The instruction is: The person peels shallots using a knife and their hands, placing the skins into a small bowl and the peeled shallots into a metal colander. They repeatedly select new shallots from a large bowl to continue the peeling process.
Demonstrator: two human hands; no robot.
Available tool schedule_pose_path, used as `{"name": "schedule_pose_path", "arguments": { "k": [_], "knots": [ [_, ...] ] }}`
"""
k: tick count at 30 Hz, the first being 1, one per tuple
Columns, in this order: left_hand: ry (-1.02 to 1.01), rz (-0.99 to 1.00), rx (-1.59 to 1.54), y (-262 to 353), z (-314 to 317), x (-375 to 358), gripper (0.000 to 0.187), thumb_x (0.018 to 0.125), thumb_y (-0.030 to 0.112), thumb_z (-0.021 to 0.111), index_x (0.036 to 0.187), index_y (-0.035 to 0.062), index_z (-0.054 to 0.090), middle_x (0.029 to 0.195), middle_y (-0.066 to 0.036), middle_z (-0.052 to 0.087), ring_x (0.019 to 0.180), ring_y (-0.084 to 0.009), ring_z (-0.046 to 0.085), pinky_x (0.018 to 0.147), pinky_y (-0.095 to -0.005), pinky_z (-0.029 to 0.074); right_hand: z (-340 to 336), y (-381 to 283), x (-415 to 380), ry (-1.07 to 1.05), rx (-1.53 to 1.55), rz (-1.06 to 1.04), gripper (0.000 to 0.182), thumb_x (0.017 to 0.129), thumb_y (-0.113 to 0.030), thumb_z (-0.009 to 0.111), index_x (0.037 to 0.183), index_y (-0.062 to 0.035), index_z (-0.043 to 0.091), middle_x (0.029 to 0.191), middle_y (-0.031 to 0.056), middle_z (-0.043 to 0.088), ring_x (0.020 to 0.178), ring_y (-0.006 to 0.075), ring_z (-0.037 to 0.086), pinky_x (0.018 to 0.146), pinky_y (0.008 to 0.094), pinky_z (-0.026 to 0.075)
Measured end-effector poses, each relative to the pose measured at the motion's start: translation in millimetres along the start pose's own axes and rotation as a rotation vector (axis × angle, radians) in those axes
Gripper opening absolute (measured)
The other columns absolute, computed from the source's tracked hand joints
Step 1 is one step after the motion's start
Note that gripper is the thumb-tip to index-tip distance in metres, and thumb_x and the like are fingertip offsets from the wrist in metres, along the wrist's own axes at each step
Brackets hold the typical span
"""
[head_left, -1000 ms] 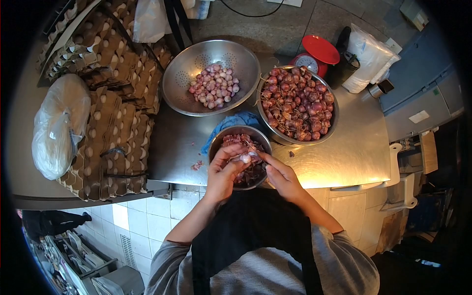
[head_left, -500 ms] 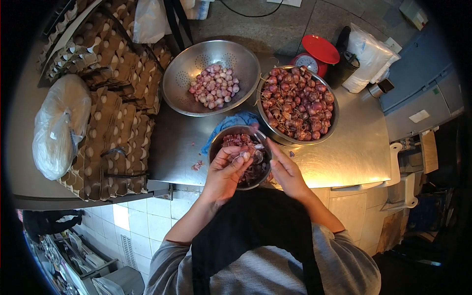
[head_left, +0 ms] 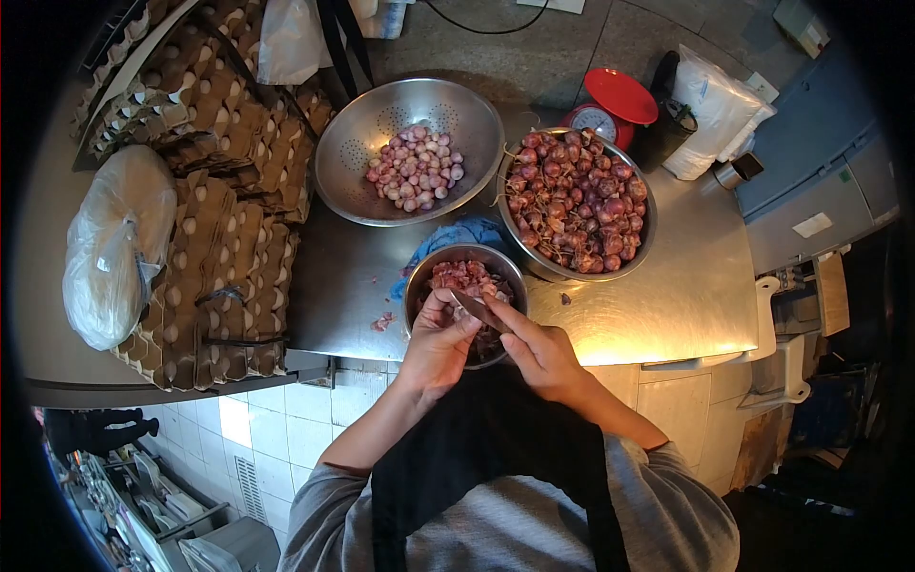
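Both forearms angle inward, left hand [head_left: 440,345] and right hand [head_left: 541,355] nearly meeting, fingers curled.

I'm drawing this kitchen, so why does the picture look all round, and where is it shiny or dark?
Head view: black corners and bent edges, probably from a very wide lens. Head view: yellow glare on the steel table, right of the small bowl. Head view: a bright patch on the floor tiles. Head view: deep shadow at lower right.

No readable text or numbers anywhere (the red scale's dial [head_left: 593,120] included).
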State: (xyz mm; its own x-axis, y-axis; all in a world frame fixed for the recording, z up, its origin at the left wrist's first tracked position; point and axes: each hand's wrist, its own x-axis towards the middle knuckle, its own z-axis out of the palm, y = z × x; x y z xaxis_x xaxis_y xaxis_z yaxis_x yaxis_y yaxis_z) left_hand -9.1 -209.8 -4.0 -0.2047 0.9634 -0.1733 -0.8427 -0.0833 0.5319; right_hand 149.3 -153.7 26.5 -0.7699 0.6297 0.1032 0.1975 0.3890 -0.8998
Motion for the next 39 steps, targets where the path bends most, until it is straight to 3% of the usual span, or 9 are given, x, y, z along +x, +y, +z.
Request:
{"name": "schedule_pose_path", "arguments": {
  "k": [2,10,20,27,32,34,36,37,39],
  "knots": [
    [-0.010,0.029,0.025,-0.6,0.7,0.4,0.025,0.077,-0.009,0.057,0.095,0.0081,0.053,0.099,-0.007,0.059,0.094,-0.0154,0.057,0.085,-0.0275,0.046,-2.3,-0.6,0.5,-0.006,-0.090,0.024,0.041,0.091,-0.016,0.043,0.131,-0.0092,0.037,0.119,0.0183,0.051,0.102,0.0298,0.057,0.085,0.0312,0.043],
    [-0.067,-0.066,0.010,5.4,0.5,-2.5,0.027,0.080,-0.005,0.057,0.103,0.0070,0.052,0.101,-0.009,0.059,0.096,-0.0173,0.057,0.087,-0.0286,0.045,-0.3,23.6,1.9,0.117,0.434,0.190,0.040,0.092,-0.016,0.042,0.129,-0.0017,0.038,0.128,0.0140,0.045,0.119,0.0198,0.042,0.097,0.0274,0.031],
    [0.007,0.171,0.329,-1.0,-4.1,-0.2,0.029,0.077,-0.006,0.060,0.101,0.0054,0.048,0.101,-0.007,0.057,0.094,-0.0123,0.053,0.086,-0.0255,0.043,-0.7,-1.9,-2.0,-0.052,0.223,0.119,0.043,0.091,-0.016,0.043,0.131,-0.0016,0.034,0.128,0.0145,0.045,0.120,0.0220,0.041,0.098,0.0289,0.030],
    [-0.024,0.269,0.454,-0.1,-0.6,-3.0,0.041,0.076,-0.008,0.060,0.109,0.0052,0.041,0.107,-0.011,0.054,0.099,-0.0164,0.053,0.087,-0.0278,0.043,6.8,13.7,-4.2,0.021,0.423,0.158,0.039,0.092,-0.015,0.042,0.128,-0.0008,0.038,0.126,0.0139,0.047,0.119,0.0208,0.043,0.098,0.0288,0.030],
    [-0.064,0.298,0.499,1.9,3.1,-3.9,0.051,0.075,-0.010,0.059,0.116,0.0074,0.034,0.108,-0.012,0.054,0.100,-0.0172,0.053,0.088,-0.0292,0.043,6.8,10.9,-2.0,0.040,0.278,0.033,0.039,0.092,-0.014,0.042,0.128,0.0006,0.039,0.126,0.0138,0.047,0.118,0.0199,0.042,0.098,0.0283,0.030],
    [-0.070,0.301,0.492,1.0,1.7,-4.3,0.054,0.075,-0.011,0.058,0.119,0.0081,0.032,0.108,-0.012,0.053,0.101,-0.0175,0.052,0.088,-0.0296,0.043,5.5,14.8,-2.0,0.024,0.307,0.059,0.040,0.093,-0.014,0.039,0.130,-0.0015,0.037,0.092,0.0043,0.050,0.079,0.0097,0.043,0.069,0.0217,0.034],
    [-0.069,0.284,0.484,1.5,2.4,-5.1,0.056,0.075,-0.012,0.057,0.120,0.0087,0.030,0.109,-0.013,0.053,0.102,-0.0178,0.053,0.088,-0.0301,0.043,4.4,16.4,-3.0,0.011,0.337,0.088,0.040,0.093,-0.015,0.039,0.131,-0.0026,0.036,0.093,0.0049,0.048,0.079,0.0108,0.044,0.069,0.0218,0.034],
    [-0.069,0.275,0.481,1.9,3.2,-5.4,0.058,0.075,-0.012,0.057,0.121,0.0090,0.030,0.109,-0.013,0.052,0.102,-0.0180,0.053,0.089,-0.0304,0.043,4.1,16.2,-4.2,0.007,0.352,0.104,0.040,0.092,-0.015,0.040,0.130,-0.0027,0.036,0.111,0.0102,0.046,0.099,0.0170,0.044,0.083,0.0251,0.033],
    [-0.055,0.293,0.477,3.0,9.1,-5.6,0.061,0.074,-0.014,0.057,0.123,0.0093,0.029,0.106,-0.012,0.054,0.098,-0.0181,0.054,0.087,-0.0307,0.044,3.0,14.5,-3.9,0.016,0.258,0.051,0.042,0.091,-0.016,0.042,0.131,-0.0050,0.036,0.125,0.0167,0.047,0.112,0.0257,0.048,0.093,0.0294,0.036]
  ]
}}
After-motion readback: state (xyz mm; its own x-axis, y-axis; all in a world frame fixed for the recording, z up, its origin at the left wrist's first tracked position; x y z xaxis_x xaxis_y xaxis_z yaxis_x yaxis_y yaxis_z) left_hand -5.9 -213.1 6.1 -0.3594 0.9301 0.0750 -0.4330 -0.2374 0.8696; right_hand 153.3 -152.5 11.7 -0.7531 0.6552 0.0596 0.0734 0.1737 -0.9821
